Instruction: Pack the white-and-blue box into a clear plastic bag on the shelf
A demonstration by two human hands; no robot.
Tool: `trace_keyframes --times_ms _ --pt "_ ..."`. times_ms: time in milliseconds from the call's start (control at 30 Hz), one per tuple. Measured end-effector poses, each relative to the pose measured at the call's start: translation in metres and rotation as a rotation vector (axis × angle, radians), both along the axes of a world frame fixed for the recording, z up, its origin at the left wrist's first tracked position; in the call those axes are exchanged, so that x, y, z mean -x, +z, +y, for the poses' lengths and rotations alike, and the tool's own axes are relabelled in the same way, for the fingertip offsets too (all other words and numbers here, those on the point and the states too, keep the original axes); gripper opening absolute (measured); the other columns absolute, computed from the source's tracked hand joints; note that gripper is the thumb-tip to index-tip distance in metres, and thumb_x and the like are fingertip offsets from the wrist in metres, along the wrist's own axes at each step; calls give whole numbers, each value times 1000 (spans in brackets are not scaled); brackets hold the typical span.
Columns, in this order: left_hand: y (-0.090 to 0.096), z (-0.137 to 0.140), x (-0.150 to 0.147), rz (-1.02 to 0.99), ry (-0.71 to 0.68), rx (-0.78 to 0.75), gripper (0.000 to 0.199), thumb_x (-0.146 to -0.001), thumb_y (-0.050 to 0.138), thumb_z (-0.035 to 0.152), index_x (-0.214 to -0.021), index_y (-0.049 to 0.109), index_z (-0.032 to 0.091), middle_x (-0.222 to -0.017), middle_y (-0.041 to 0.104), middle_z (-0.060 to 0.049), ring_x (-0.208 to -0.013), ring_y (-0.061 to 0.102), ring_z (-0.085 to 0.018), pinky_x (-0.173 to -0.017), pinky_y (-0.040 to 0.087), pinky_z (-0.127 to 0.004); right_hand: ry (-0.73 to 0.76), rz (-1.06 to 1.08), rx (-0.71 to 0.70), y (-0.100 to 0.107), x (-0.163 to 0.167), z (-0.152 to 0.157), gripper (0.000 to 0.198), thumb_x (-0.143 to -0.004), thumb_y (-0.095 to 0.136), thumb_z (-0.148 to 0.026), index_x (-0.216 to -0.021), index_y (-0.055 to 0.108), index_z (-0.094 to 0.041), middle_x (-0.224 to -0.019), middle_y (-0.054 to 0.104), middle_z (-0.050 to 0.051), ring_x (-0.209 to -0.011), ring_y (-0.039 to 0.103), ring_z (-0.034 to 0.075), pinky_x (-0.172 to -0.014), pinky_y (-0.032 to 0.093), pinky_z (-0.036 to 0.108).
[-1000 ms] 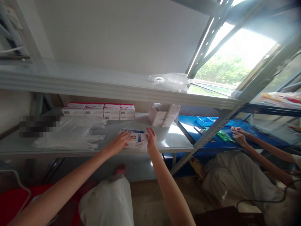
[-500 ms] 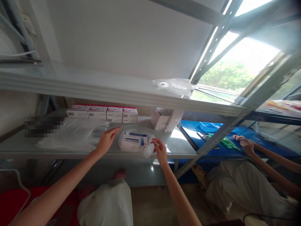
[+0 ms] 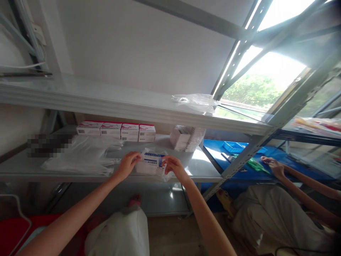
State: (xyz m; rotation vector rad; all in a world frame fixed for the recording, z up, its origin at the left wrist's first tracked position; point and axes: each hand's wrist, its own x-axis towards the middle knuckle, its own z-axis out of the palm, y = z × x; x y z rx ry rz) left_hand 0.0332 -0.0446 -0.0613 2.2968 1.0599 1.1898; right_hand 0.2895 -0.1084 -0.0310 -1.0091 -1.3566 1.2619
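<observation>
Bagged white-and-blue box (image 3: 151, 163), at the front edge of the middle shelf (image 3: 205, 167), is pinched at its two ends by left hand (image 3: 128, 164) and right hand (image 3: 173, 166), fingers closed on it (judged light, stiff box, slippery loose film), red-topped boxes (image 3: 116, 129) behind.
</observation>
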Motion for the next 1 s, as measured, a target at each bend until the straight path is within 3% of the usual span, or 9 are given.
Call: trace_keyframes --times_ms 167,300,400,533,700,733,767,900,1000 --pt "23 15 10 -362 37 121 21 -84 56 38 -75 55 19 -81 67 -3 -82 62 -20 -79 45 -28 -276 76 -82 8 -14 18 44 -63 72 -50 -92 65 -18 -74 68 1 -53 62 14 -53 50 27" --pt "30 11 16 -382 -70 205 23 -86 54 41 -77 51 20 -79 68 -2 -81 62 -19 -79 43 -28 -406 81 -27 -7 -24 4 44 -66 69 -52 -93 65 -17 -76 69 3 -55 64 15 -50 45 24" --pt "29 3 22 -343 -149 266 25 -86 55 43 -77 51 20 -75 68 -2 -79 61 -19 -79 42 -28 -375 30 -1 -15 -29 -9 48 -69 65 -54 -99 63 -16 -74 68 4 -53 63 16 -47 43 24" --pt "22 -8 31 -334 -194 301 30 -86 54 47 -74 49 20 -70 65 0 -72 58 -17 -75 42 -27 -252 -294 5 -10 -25 -25 42 -80 53 -52 -101 64 -17 -77 68 6 -55 63 17 -48 44 27" --pt "15 -16 37 -389 -201 367 33 -85 56 51 -76 49 20 -71 66 -1 -73 59 -17 -75 41 -27 -803 -977 -394 26 0 -44 27 -89 46 -28 -106 67 -23 -115 59 13 -99 58 27 -80 47 41" --pt "14 -17 37 -389 -214 382 35 -84 56 52 -76 50 19 -71 65 -1 -73 59 -17 -75 41 -28 -822 -1036 -469 32 9 -42 27 -90 46 -26 -108 67 -23 -116 57 13 -104 55 28 -85 46 41" --pt "13 -18 37 -389 -226 399 37 -83 57 55 -75 50 19 -70 65 -1 -72 59 -17 -74 41 -28 -752 -1069 -510 37 20 -38 27 -91 46 -25 -108 66 -23 -114 58 13 -105 54 27 -88 45 40" --pt "5 -22 36 -371 -218 442 42 -79 59 60 -72 51 19 -66 64 -1 -70 59 -18 -73 42 -28 -54 -1179 -468 27 61 -3 21 -88 57 -26 -106 67 -22 -102 63 8 -95 60 21 -84 46 32" --pt "-1 -27 38 -337 -210 460 40 -81 58 57 -71 51 19 -65 66 -1 -69 59 -17 -73 42 -28 60 -1282 -384 6 76 17 43 -82 67 -39 -119 60 -21 -117 60 11 -110 56 26 -92 43 37"
